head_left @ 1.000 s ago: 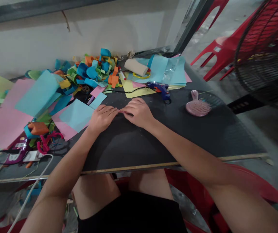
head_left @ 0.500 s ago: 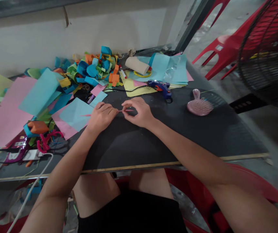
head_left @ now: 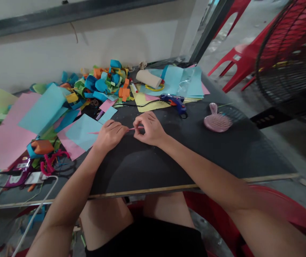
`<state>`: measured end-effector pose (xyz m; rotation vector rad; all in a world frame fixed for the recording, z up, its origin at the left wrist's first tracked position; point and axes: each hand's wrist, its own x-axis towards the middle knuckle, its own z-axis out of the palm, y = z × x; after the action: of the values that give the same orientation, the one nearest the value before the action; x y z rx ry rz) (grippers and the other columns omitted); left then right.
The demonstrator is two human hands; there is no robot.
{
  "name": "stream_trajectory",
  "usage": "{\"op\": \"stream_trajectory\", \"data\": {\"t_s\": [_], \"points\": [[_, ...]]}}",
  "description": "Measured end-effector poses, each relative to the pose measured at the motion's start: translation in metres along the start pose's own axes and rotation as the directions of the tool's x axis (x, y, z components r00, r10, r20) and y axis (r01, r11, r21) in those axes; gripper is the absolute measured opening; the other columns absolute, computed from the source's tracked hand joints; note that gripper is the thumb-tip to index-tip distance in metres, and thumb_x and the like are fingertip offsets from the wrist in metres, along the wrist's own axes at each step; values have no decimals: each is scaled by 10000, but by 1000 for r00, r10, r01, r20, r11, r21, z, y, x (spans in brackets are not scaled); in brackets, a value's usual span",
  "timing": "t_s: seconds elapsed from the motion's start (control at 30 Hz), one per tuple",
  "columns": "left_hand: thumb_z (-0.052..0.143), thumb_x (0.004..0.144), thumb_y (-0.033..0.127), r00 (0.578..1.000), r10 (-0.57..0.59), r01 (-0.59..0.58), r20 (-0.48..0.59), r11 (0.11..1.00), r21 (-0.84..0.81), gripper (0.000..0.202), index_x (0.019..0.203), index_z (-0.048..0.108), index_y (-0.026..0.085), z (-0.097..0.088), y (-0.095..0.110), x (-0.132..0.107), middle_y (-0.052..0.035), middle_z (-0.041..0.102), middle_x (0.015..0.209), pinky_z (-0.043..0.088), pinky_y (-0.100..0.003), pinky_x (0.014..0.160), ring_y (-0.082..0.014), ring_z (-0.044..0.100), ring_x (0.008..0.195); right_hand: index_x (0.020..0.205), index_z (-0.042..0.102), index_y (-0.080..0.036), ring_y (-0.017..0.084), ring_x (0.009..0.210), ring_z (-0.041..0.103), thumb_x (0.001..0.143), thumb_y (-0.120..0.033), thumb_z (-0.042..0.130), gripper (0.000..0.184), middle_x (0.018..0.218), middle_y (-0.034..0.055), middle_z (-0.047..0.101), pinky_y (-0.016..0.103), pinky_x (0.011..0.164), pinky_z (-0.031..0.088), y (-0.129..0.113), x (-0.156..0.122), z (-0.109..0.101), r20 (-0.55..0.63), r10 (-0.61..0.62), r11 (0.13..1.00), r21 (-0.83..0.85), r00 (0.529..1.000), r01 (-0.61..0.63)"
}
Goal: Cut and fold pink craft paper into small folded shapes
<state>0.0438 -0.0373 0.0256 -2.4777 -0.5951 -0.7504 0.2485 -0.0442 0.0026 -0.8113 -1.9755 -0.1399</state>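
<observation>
A thin pink strip (head_left: 93,133), seemingly paper, runs sideways through both hands above the dark table (head_left: 142,164). My left hand (head_left: 111,135) is closed around its middle, with a pointed end sticking out to the left. My right hand (head_left: 149,128) pinches the strip near its right end between thumb and forefinger, the other fingers curled. Only a short length shows between the two hands. Behind the left hand lie a light blue sheet (head_left: 82,130) and a pink sheet (head_left: 74,148).
Folded coloured paper pieces (head_left: 101,85) are heaped along the wall. A blue glue gun (head_left: 176,102) lies beyond my right hand, and a pink hairbrush (head_left: 217,122) further right. A purple device (head_left: 20,171) and a white cable (head_left: 39,207) are at left. A black fan (head_left: 289,60) stands right.
The view has tilted up slightly, so the table sits lower in the picture. Both hands keep hold of the pink strip, with a little more of it showing between them.
</observation>
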Motion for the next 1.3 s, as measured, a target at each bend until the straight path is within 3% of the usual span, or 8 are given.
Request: {"op": "stream_trajectory", "data": {"t_s": [0.27, 0.6, 0.77, 0.93, 1.03, 1.3], "points": [[521, 951, 173, 1000, -9, 9, 11, 1000, 2, 102, 917, 618, 179, 0, 1, -1, -13, 691, 752, 432, -304, 732, -144, 641, 756, 861, 343, -250, 188, 737, 553, 684, -45, 508, 317, 774, -11, 613, 368, 840, 411, 7, -1, -2, 77, -54, 997, -53, 996, 58], [490, 966, 188, 999, -44, 44, 21, 999, -20, 146, 918, 628, 191, -1, -1, -3, -7, 684, 733, 435, -299, 715, -139, 636, 747, 869, 346, -255, 163, 715, 573, 700, -75, 538, 313, 786, -34, 613, 393, 881, 392, 15, -3, -10, 64, -23, 1000, -8, 998, 24], [485, 968, 207, 995, -94, 95, 25, 994, -55, 172, 921, 650, 190, 3, -7, -8, -28, 710, 757, 447, -308, 692, -152, 659, 746, 865, 356, -261, 187, 743, 588, 692, -72, 544, 318, 796, -22, 622, 406, 835, 419, 25, -6, -18, 116, -8, 1000, -8, 993, 9], [490, 969, 233, 981, -191, 191, -10, 980, -51, 213, 852, 662, 187, 8, -19, -17, -25, 701, 709, 443, -308, 664, -150, 651, 699, 869, 372, -261, 208, 751, 585, 701, -100, 561, 301, 766, -16, 604, 409, 790, 434, 36, -9, -26, 2, 22, 998, -54, 1000, -22], [496, 966, 232, 986, -167, 167, 0, 985, -42, 203, 869, 668, 187, 10, -17, -17, -26, 708, 721, 448, -306, 675, -152, 654, 714, 889, 373, -261, 206, 769, 587, 689, -97, 580, 331, 790, -14, 616, 401, 796, 439, 30, -7, -23, -23, -4, 1000, -31, 1000, 3], [495, 957, 184, 996, -82, 84, 31, 994, -76, 168, 942, 663, 186, 8, -3, -10, -32, 729, 790, 461, -312, 713, -156, 670, 767, 868, 371, -259, 195, 768, 593, 658, -65, 557, 341, 795, -22, 626, 394, 824, 435, 13, -6, -9, 76, -1, 1000, 6, 997, 0]]}}
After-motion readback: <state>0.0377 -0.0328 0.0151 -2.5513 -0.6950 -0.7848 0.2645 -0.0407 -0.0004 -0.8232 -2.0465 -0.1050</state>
